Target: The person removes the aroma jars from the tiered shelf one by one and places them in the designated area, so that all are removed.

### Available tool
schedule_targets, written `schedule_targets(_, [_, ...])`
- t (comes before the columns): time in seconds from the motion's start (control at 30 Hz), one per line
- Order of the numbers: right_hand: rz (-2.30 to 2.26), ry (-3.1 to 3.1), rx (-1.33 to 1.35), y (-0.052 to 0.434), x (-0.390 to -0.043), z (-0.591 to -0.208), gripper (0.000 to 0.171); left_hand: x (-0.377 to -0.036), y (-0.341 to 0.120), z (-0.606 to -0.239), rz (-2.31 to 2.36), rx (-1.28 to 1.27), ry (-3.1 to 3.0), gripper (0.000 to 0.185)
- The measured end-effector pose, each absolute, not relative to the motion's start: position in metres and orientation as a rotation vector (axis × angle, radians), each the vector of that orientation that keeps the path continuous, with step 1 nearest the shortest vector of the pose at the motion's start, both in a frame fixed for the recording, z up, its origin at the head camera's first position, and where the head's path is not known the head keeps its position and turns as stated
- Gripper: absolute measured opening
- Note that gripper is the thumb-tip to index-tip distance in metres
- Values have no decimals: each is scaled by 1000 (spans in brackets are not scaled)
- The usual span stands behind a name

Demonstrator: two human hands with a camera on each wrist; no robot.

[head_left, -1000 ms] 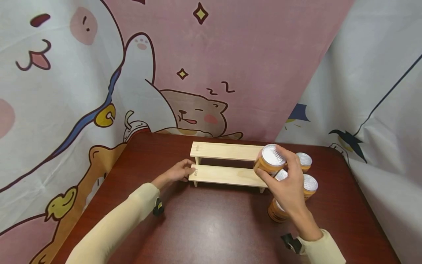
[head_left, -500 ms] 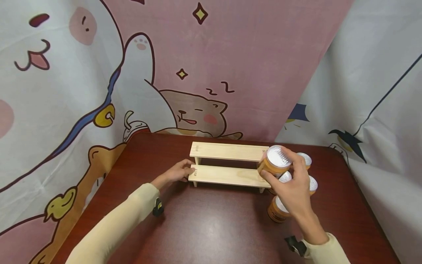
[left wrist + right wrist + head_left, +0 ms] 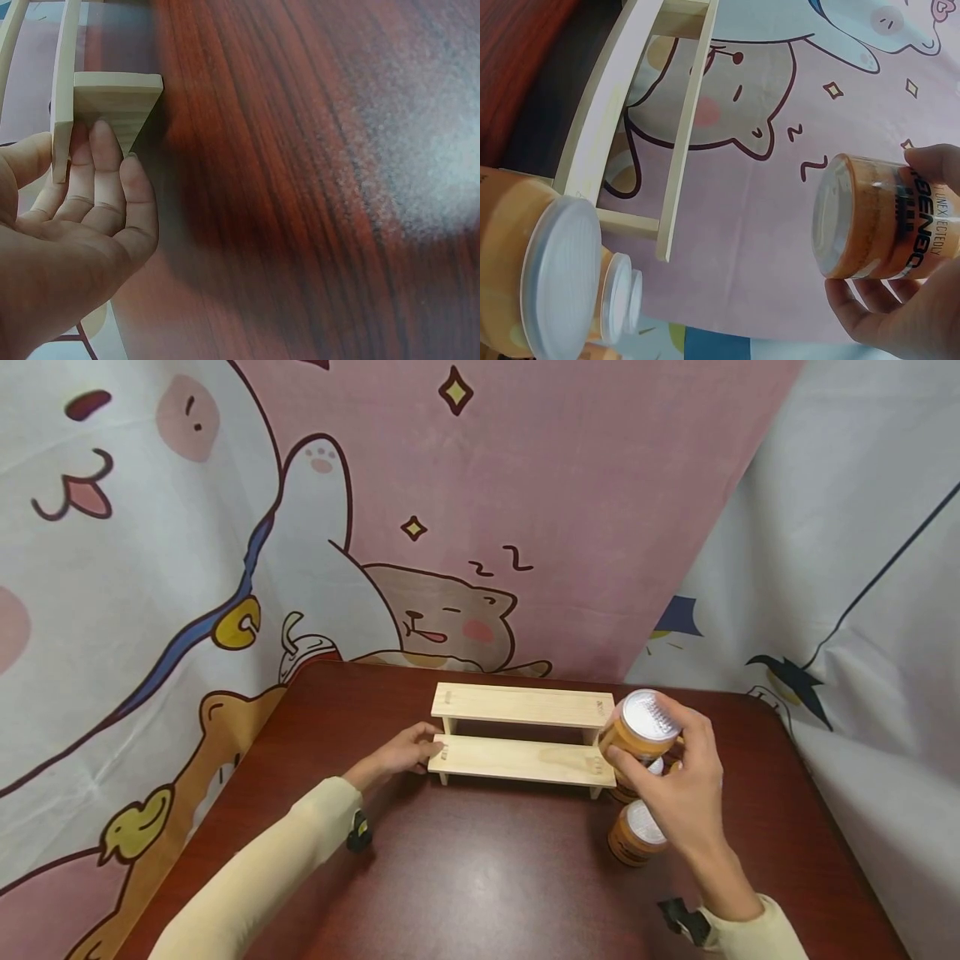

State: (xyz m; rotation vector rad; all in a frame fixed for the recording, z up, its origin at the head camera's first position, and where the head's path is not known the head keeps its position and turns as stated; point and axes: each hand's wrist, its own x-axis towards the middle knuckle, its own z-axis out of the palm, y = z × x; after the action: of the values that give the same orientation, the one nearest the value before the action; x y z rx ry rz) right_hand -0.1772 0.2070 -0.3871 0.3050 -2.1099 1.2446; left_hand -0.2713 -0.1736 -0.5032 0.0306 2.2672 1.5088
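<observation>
A two-tier pale wooden rack (image 3: pixel 517 758) stands on the table. At its left end my left hand (image 3: pixel 401 752) grips the lower board; in the left wrist view the thumb lies on one face of that board (image 3: pixel 64 97) and the fingers curl behind the other. My right hand (image 3: pixel 686 789) holds an orange jar (image 3: pixel 637 735) with a silvery-white lid, raised near the rack's right end. The right wrist view shows this jar (image 3: pixel 885 217) pinched between thumb and fingers, with black lettering on its side. Another jar (image 3: pixel 636 837) stands below the right hand.
More lidded jars are grouped to the right of the rack, partly hidden by my right hand; one large jar lid (image 3: pixel 562 277) fills the right wrist view's lower left. The dark red-brown table (image 3: pixel 480 877) meets a cartoon-printed cloth (image 3: pixel 570 527) at its back and sides.
My right hand has moved right and slightly toward me with the jar, uncovering the rack's right end and covering jars behind it. The left hand keeps its place on the rack.
</observation>
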Motion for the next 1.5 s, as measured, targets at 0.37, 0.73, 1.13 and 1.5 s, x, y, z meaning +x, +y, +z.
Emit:
schedule_targets(0.37, [1246,-2071,326,214,-171,-385,87,-271,-172,-501,1495,4,2282,35])
schedule_targets(0.73, [1260,-2055,312,221,-166,-383,87,-271,-172,-501,1486,-1,2288,35])
schedule_targets(1.13, [1260,-2073,207,235,-160,-389,88,-272,-172,-501,1480,5,2290,35])
schedule_targets(1.5, [1256,-2125,139,240,-156,-393,88,-271,-172,-502,1469,0,2294,35])
